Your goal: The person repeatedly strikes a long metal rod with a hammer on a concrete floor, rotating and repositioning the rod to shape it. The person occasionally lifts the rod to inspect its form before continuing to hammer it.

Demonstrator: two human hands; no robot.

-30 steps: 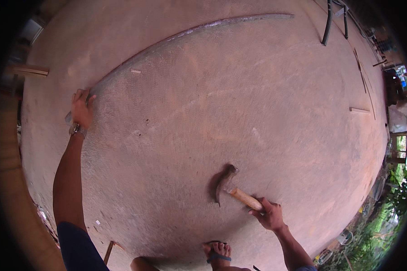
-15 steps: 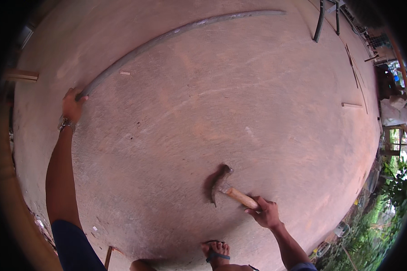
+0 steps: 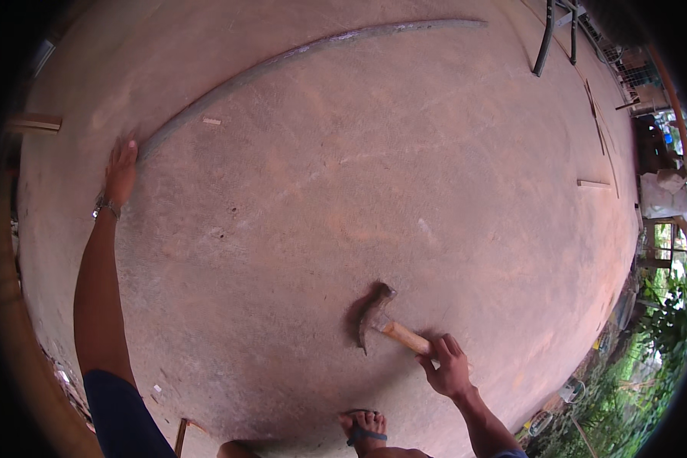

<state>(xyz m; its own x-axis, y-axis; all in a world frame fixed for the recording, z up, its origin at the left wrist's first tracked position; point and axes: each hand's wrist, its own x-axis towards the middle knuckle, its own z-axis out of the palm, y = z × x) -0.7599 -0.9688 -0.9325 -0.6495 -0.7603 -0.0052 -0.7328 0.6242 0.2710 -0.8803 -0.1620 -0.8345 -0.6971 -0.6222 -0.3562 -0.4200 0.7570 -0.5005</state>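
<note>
My left hand point(image 3: 120, 172), a metal watch on its wrist, lies at the near end of a long, curved grey strip point(image 3: 298, 52) on the concrete floor point(image 3: 320, 214). Its fingers are stretched out and slightly blurred over that end; whether they press on it is unclear. Lower right, my right hand point(image 3: 444, 365) grips the wooden handle of a claw hammer point(image 3: 382, 324), whose head is on or just above the floor. My sandaled foot point(image 3: 365, 429) shows at the bottom.
Dark bent tubes point(image 3: 542, 53) lie at the top right, with thin sticks point(image 3: 599, 122) and a short wooden piece point(image 3: 592, 184) below them. A wooden board point(image 3: 34, 122) juts in at the left. Plants point(image 3: 656, 328) and clutter line the right edge.
My left hand has shifted slightly up and left, its fingers straightening from their grip on the strip's end. The whole view has shifted a little; my right hand still holds the hammer.
</note>
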